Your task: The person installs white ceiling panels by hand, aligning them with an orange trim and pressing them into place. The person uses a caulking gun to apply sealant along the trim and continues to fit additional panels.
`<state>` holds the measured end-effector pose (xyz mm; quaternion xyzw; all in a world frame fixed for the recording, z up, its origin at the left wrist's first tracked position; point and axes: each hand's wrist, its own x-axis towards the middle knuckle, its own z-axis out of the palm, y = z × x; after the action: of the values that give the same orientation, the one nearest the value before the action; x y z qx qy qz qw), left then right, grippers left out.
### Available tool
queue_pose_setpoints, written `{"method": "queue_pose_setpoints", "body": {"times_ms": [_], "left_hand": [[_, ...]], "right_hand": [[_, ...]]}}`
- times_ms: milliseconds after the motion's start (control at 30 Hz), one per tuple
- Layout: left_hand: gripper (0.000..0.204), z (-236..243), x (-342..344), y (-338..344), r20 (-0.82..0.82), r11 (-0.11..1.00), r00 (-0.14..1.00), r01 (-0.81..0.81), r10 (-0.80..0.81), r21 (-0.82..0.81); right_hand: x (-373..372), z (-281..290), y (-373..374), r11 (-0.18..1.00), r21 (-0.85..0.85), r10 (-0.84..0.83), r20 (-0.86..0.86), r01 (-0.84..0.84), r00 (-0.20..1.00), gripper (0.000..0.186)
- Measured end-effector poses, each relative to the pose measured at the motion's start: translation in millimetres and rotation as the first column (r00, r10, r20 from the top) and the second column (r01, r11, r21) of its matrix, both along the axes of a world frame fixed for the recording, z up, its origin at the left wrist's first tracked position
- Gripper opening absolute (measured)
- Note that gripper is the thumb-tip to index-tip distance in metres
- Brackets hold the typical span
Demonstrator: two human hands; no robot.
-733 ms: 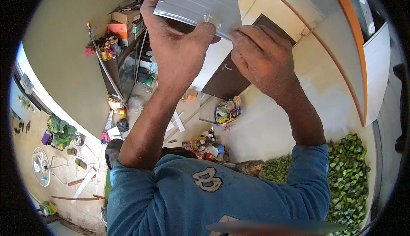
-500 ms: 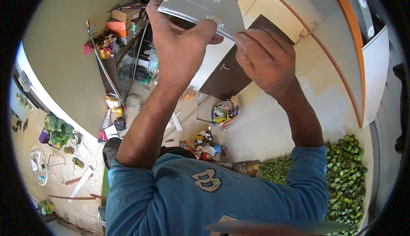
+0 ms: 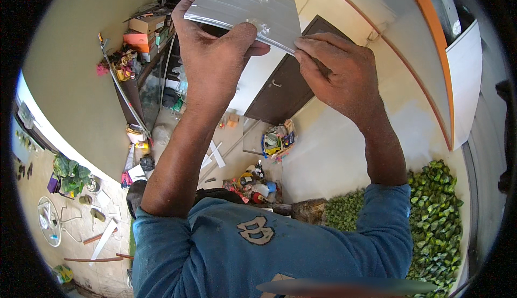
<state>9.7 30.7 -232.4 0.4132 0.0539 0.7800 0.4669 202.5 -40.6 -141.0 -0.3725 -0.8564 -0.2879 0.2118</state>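
Observation:
Raised at the top of the view is a short grey panel (image 3: 239, 2) with lengthwise grooves and a glossy surface, torn or dented in two spots. My left hand (image 3: 215, 55) is closed round its near left part, the thumb pressed at the near edge and one finger up along the left end. At the near right corner, my right hand (image 3: 339, 74) pinches the edge between thumb and fingers. The panel's far end is cut off by the frame, and most left fingers are hidden beneath it.
Far below are a dark brown door (image 3: 293, 71), stacked boxes (image 3: 146, 24), a basket of things (image 3: 278, 139) and a heap of clutter (image 3: 256, 185). White strips lie on the floor (image 3: 81, 217) near a round glass table (image 3: 48, 220). An orange-edged board (image 3: 439, 44) and green leaf panels (image 3: 436, 217) are to the right.
The panel and my left hand have shifted slightly left. My right fingers have changed their pinch at the corner, opening a gap below the index finger. The background has shifted a little left.

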Motion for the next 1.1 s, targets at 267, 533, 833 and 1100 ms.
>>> {"method": "queue_pose_setpoints", "body": {"times_ms": [267, 533, 833, 1100], "left_hand": [[0.084, 0.6, -1.4, -12.2, -0.123, 0.994, 0.99, -0.081, 0.072, -0.07], [0.083, -2.5, -3.4, -3.7, -0.12, 0.994, 0.987, -0.108, 0.107, -0.002], [0.08, -5.6, -8.3, 0.8, -0.186, 0.992, 0.977, -0.113, 0.102, -0.054], [0.078, -20.7, -18.1, 23.0, 0.013, 0.974, 0.982, 0.188, -0.187, -0.123]], "right_hand": [[-2.4, -4.5, 4.6, 0.999, -0.017, 0.047, 0.111, -0.045, 0.993, 0.023], [-3.3, -15.8, 14.6, 0.999, 0.012, 0.048, 0.071, -0.049, 0.996, 0.021], [-3.4, -23.4, 20.1, 0.994, 0.025, 0.102, 0.038, -0.103, 0.994, 0.023], [10.2, -8.6, 16.7, 0.974, -0.105, 0.195, -0.041, -0.199, 0.98, 0.026]]}}
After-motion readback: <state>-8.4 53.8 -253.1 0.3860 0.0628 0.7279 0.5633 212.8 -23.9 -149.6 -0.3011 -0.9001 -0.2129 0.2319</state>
